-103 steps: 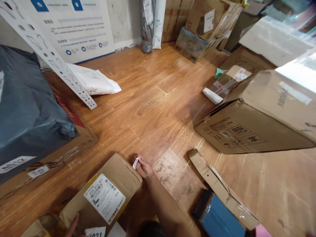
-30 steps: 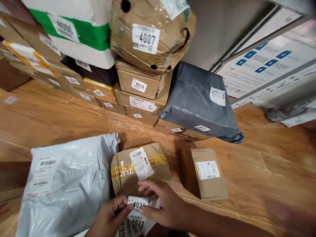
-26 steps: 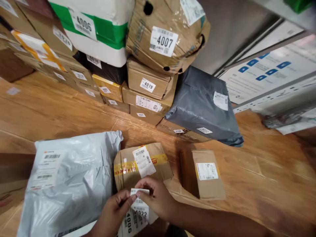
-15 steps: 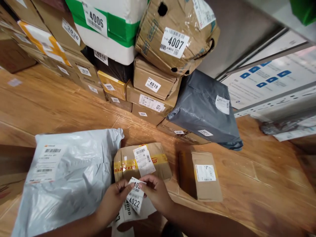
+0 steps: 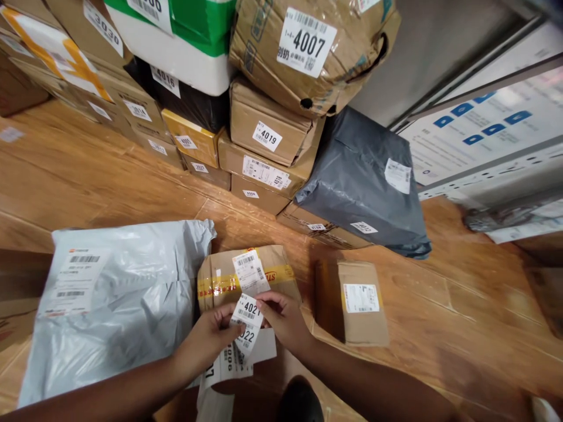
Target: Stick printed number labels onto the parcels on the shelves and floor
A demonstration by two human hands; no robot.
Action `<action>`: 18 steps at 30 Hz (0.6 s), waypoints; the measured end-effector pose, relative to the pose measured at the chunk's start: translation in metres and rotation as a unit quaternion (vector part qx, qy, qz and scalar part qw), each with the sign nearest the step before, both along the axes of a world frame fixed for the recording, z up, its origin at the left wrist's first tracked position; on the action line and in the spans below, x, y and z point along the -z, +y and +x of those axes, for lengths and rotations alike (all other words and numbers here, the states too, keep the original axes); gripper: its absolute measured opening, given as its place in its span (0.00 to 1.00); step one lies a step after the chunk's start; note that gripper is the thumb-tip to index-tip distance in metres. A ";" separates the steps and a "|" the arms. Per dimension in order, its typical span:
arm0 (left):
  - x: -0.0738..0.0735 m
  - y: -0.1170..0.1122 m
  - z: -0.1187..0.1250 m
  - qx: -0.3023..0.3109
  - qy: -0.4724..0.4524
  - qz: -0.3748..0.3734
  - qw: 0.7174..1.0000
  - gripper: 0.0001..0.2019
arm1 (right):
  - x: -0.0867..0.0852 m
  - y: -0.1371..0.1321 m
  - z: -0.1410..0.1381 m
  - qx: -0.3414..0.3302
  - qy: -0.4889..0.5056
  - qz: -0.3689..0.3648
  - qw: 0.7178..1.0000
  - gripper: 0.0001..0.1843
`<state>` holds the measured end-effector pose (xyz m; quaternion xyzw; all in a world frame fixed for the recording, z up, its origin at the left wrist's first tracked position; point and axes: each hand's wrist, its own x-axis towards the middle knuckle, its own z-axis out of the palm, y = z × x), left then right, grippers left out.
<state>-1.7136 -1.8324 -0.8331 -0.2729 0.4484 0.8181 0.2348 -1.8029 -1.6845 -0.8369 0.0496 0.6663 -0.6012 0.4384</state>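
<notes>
Both hands meet over a strip of white numbered labels [image 5: 233, 360] low in the middle of the head view. My right hand [image 5: 285, 319] pinches the label reading 4021 [image 5: 249, 309] at its upper edge. My left hand [image 5: 206, 340] grips the strip just below, near the label ending 22. Right behind the hands lies a small brown parcel [image 5: 222, 281] with yellow tape and a shipping label. A grey plastic mailer [image 5: 118, 299] lies to the left and a small cardboard box [image 5: 358, 302] to the right.
A stack of numbered parcels [image 5: 264, 138] rises against the wall behind, marked 4007, 4019 and 4016. A dark grey bag [image 5: 360, 176] leans on a flat box beside it. A white printed board [image 5: 484, 126] stands at the right. The floor [image 5: 79, 193] is wood.
Since the oldest frame the view has swung from the open floor to the parcel stack. In the last second my hands have peeled the 4021 label up off the strip.
</notes>
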 end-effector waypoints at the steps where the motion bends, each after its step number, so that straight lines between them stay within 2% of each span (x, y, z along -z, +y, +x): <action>1: 0.001 0.000 -0.001 0.005 -0.004 -0.006 1.000 0.19 | 0.001 0.001 0.001 -0.004 -0.001 -0.001 1.000 0.21; 5: 0.004 0.006 -0.003 0.039 -0.031 -0.062 0.997 0.21 | 0.008 0.006 0.006 -0.037 0.032 -0.003 0.999 0.18; 7: 0.004 0.011 0.005 0.075 -0.058 -0.082 0.992 0.22 | 0.012 0.015 0.000 -0.072 0.070 -0.010 0.995 0.15; 8: 0.005 0.013 0.013 0.116 -0.060 -0.097 0.987 0.21 | 0.013 0.023 -0.008 -0.084 0.090 -0.014 0.992 0.14; 10: 0.010 0.015 0.034 0.239 -0.038 -0.148 0.959 0.15 | 0.014 0.044 -0.037 -0.097 0.133 -0.011 0.986 0.13; 12: 0.017 0.009 0.059 0.366 -0.008 -0.223 0.904 0.09 | 0.015 0.071 -0.076 -0.129 0.182 0.020 0.975 0.11; 14: 0.027 -0.003 0.079 0.406 -0.030 -0.289 0.866 0.07 | 0.019 0.093 -0.114 -0.269 0.240 0.053 0.931 0.08; 16: 0.035 -0.021 0.087 0.401 -0.064 -0.378 0.832 0.14 | 0.027 0.103 -0.138 -0.391 0.299 0.087 0.866 0.07; 18: 0.037 -0.039 0.082 0.392 -0.071 -0.435 0.807 0.19 | 0.040 0.101 -0.146 -0.449 0.333 0.100 0.823 0.08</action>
